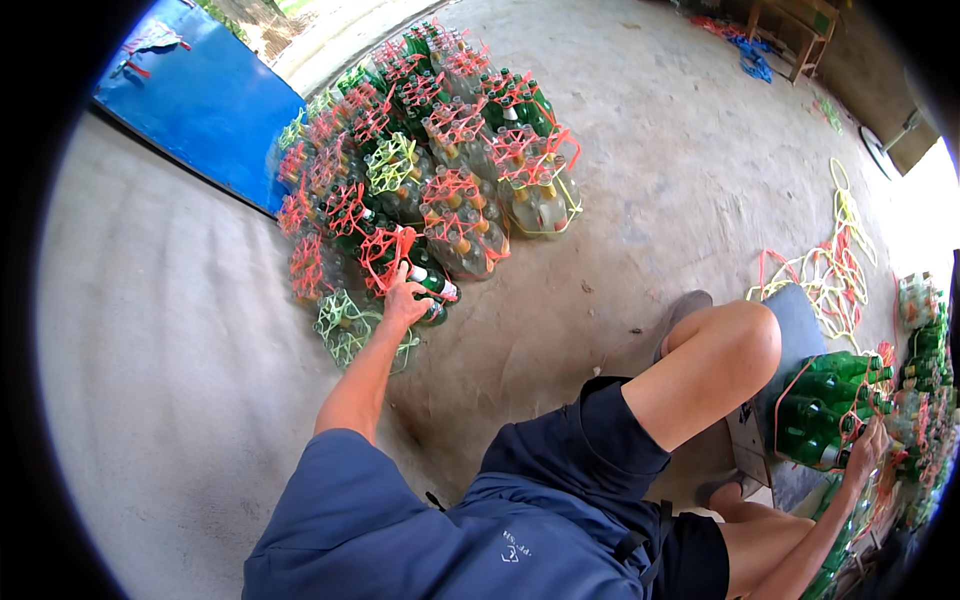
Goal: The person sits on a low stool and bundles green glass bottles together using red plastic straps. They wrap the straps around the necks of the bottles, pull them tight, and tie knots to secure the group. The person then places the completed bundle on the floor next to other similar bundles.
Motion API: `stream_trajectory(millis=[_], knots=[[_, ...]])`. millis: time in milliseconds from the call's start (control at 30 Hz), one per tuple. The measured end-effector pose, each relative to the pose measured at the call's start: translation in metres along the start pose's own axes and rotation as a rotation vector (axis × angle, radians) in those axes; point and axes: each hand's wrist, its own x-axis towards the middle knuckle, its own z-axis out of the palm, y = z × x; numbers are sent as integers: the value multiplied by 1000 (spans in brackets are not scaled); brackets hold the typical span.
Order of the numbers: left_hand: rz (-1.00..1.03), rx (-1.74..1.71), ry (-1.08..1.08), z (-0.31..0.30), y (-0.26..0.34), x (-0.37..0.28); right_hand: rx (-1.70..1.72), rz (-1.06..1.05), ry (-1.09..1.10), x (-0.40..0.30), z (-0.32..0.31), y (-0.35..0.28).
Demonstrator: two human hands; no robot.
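My left hand [407,298] reaches down to a red-strapped bundle of green glass bottles [433,281], with thumb and forefinger apart beside the straps. Whether the fingers grip a red strap [390,251] is unclear. On the right, a second bundle of green bottles [817,409] rests on a dark board [799,330], bound round with a thin reddish strap. Its necks point right. My right hand [866,450] has its fingers closed at the necks of this bundle; what exactly they pinch is too small to tell.
Many strapped bundles of clear and green bottles [457,210] crowd the concrete floor [622,172] on the left, beside a blue metal panel [202,97]. Loose yellow and red straps [832,277] lie beyond the board. More bottles [926,360] stand at far right. A wooden stool [802,30] is at the back.
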Motion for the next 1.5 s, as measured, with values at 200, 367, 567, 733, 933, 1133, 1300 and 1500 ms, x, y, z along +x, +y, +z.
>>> stream_trajectory(millis=[200,367,567,733,933,1133,1300,1500], knots=[[44,52,31,-3,3,0,0,2,4,-1,1,-2],[-37,-29,-31,-7,8,-3,-54,-37,-1,1,3,7],[-17,-1,-18,-6,11,2,-169,-149,37,4,9,32],[-35,-5,-37,-7,12,-1,-86,-63,3,-1,7,18],[-45,-26,-38,-6,16,-2,-113,-70,-8,1,2,14],[-26,-16,-22,-7,10,-3,-62,-38,-10,0,3,6],[-37,-32,-36,-5,14,-2,-57,-85,17,1,3,13],[-22,-13,-32,-6,16,-1,-207,-217,110,7,12,41]])
